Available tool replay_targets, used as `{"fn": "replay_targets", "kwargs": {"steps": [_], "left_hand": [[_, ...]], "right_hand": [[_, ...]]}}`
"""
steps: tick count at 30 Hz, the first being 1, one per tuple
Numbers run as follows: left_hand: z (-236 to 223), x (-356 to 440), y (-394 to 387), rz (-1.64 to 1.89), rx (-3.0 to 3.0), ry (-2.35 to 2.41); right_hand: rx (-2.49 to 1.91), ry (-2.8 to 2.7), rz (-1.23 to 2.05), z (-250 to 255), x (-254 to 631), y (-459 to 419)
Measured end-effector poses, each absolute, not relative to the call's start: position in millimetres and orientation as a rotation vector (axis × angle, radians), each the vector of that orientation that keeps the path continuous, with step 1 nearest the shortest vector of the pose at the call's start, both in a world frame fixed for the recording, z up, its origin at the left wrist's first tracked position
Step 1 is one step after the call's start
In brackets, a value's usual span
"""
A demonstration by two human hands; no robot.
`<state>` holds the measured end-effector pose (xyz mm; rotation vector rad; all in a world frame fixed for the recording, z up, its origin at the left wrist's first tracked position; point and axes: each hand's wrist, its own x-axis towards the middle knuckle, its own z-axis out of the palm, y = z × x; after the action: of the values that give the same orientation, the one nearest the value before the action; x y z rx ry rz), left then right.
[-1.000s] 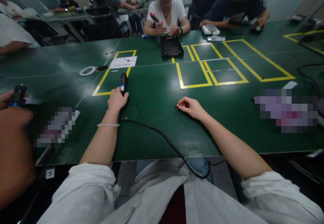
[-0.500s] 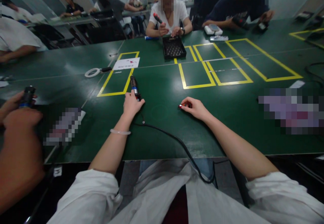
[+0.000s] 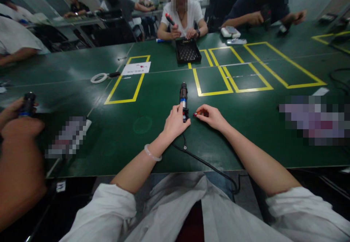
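Note:
My left hand (image 3: 175, 122) is wrapped round the lower end of a black corded tool with a blue band (image 3: 183, 95), held upright on the green table (image 3: 153, 99). Its black cable (image 3: 202, 161) trails back toward my lap. My right hand (image 3: 212, 116) rests on the table just to the right, fingers pinched on a small red-tipped part (image 3: 195, 114). The tool's lower end sits right beside that part, the two hands almost touching.
Yellow tape boxes (image 3: 232, 70) mark the table ahead. A black tray (image 3: 187, 50) lies before a seated person across the table. A white ring (image 3: 98, 77) and a paper sheet (image 3: 136, 68) lie far left. A neighbour's hand (image 3: 19, 125) grips a similar tool at left.
My left hand has carried the tool rightward across the table, from the yellow box at left to right beside my right hand. The right hand has stayed put.

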<state>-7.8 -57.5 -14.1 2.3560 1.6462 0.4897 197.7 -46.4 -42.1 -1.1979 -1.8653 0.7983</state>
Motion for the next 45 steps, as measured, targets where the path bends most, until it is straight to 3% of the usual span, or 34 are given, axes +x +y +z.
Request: {"fn": "replay_targets", "kwargs": {"steps": [45], "left_hand": [[-16, 6, -72, 0.393, 2.564, 1.723]], "right_hand": [[-0.993, -2.028, 0.755, -46, 203, -44]]}}
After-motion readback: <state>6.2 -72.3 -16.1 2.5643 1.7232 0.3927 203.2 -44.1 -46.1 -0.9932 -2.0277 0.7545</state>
